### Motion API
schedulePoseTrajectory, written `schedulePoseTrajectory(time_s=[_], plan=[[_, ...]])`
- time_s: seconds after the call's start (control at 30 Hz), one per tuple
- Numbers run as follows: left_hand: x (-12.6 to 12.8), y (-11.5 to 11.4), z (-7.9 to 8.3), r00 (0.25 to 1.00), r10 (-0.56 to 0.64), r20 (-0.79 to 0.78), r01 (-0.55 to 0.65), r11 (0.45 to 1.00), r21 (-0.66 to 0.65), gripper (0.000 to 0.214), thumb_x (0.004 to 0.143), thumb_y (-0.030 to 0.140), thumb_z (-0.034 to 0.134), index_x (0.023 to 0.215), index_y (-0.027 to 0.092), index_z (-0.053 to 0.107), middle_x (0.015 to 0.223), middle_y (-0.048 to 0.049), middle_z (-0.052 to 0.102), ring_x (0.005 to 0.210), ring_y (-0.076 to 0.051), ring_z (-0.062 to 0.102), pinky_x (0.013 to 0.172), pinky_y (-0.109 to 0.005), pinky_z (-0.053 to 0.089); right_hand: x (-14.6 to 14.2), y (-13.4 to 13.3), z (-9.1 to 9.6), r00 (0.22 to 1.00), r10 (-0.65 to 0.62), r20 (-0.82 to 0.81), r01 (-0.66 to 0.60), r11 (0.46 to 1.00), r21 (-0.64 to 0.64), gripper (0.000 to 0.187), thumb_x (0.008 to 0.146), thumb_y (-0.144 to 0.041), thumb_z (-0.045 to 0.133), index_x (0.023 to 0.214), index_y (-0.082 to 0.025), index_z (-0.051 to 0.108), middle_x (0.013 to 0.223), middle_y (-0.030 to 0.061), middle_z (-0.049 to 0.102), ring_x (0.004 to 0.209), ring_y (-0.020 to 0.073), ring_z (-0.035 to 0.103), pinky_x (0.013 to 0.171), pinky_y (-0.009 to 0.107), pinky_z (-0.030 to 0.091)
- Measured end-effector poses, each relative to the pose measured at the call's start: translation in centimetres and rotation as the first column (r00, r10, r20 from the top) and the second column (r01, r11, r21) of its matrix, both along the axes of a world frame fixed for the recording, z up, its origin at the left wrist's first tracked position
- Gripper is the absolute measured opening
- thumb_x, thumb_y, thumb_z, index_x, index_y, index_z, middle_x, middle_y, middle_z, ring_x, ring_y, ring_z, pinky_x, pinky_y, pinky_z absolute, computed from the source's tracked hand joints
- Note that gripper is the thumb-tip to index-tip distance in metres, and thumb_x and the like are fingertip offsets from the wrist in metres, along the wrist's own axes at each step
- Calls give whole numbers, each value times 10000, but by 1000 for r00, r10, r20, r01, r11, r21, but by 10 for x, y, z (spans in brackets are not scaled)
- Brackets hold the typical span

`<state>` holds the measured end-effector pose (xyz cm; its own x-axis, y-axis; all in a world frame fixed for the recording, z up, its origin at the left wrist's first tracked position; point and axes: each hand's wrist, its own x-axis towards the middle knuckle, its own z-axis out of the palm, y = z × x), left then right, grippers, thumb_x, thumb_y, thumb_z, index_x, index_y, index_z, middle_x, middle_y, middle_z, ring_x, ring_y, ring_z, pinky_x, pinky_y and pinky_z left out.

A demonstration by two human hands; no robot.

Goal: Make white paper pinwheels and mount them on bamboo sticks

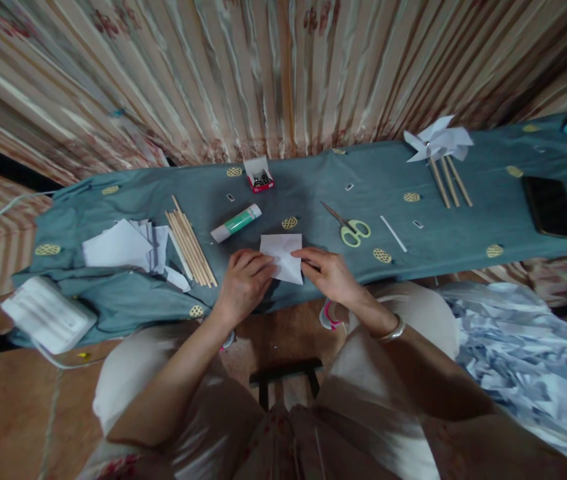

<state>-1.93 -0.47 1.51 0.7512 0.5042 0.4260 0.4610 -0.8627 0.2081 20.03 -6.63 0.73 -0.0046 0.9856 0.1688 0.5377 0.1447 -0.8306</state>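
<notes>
A small white square of paper [283, 252] is held between both hands near the front edge of the cloth-covered table. My left hand [248, 279] grips its left side, fingers closed on it. On the right side, my right hand [329, 272] pinches the sheet's edge between thumb and fingers. Just beyond the paper lies a green and white glue stick [237, 223]. Scissors with light green handles [351, 230] rest to the right of my right hand. Thin wooden sticks [191, 247] lie to the left of my left hand.
Cut white paper pieces [118, 245] and a white power strip [49, 315] are at the left. A small red box [259, 175] holds metal bits. Paper pinwheels [438, 140] on sticks, a paper strip [393, 233] and a phone [552, 207] lie rightward. Paper scraps [523, 360] are heaped below.
</notes>
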Motion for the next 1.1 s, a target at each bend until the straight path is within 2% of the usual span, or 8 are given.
schedulePoseTrajectory(time_s=[0.23, 0.47, 0.53, 0.63, 0.73, 0.9, 1.03, 1.1], plan=[[-10, -1, -6, 1000, -29, 0, 29, 999, 43, 165, 968, 201, 586, 975, 215, 749, 985, -42, 782, 926, -206, 646, 862, -396, 469, 4, -8, -8, 955, 64, 291, -116, 979, 166, 226, 951, -180, 538, 1057, -208, 736, 1097, 98, 739, 1022, 246, 676, 931, 432, 580], [-19, -11, -9, 997, -22, 70, 26, 998, -64, 186, 988, 244, 568, 1035, 179, 735, 1020, -61, 785, 884, -198, 670, 776, -355, 501, 6, -14, 0, 944, 15, 329, -95, 969, 227, 197, 953, -229, 563, 895, -188, 747, 1459, 134, 553, 1380, 320, 460, 1123, 521, 435], [-20, -13, -8, 994, -21, 112, 38, 988, -151, 206, 994, 252, 554, 1039, 162, 733, 1016, -77, 781, 876, -193, 670, 776, -342, 527, 6, -13, 1, 964, 42, 264, -97, 975, 198, 176, 950, -228, 573, 890, -199, 737, 1380, 121, 619, 1329, 300, 509, 1099, 509, 448], [-19, -14, -6, 984, 16, 179, 32, 965, -261, 245, 1007, 271, 524, 1021, 146, 734, 967, -87, 772, 859, -185, 673, 762, -309, 555, 5, -10, 0, 987, 70, 143, -88, 988, 126, 133, 942, -235, 599, 888, -215, 719, 1110, 83, 738, 1090, 249, 636, 978, 442, 511], [-18, -13, -4, 982, 81, 169, -20, 942, -334, 264, 1010, 289, 512, 1000, 151, 736, 908, -77, 763, 833, -187, 684, 750, -298, 561, 4, -5, 0, 997, 33, 76, -36, 999, 41, 112, 926, -229, 615, 884, -222, 718, 901, 42, 737, 912, 212, 660, 866, 369, 520], [-18, -10, -9, 973, 182, 142, -115, 916, -385, 255, 992, 297, 532, 955, 154, 739, 856, -73, 756, 799, -197, 708, 736, -303, 565, -1, 7, 2, 999, -41, 19, 42, 999, -24, 91, 886, -247, 652, 871, -227, 740, 799, 21, 707, 818, 192, 655, 798, 323, 502], [-18, -9, -12, 958, 269, 101, -204, 885, -418, 286, 974, 300, 561, 1189, 146, 671, 924, -76, 765, 796, -202, 724, 725, -311, 582, -5, 18, 1, 996, -76, -37, 74, 996, -41, 79, 854, -258, 680, 852, -236, 756, 796, 14, 731, 806, 192, 667, 786, 318, 501], [-16, -10, -10, 961, 253, 114, -199, 914, -354, 370, 975, 275, 553, 1313, 126, 587, 1046, -111, 758, 890, -218, 728, 785, -338, 593, -6, 23, 0, 995, -80, -61, 76, 996, -54, 77, 842, -256, 690, 851, -235, 763, 805, 11, 747, 793, 189, 676, 770, 313, 504]])
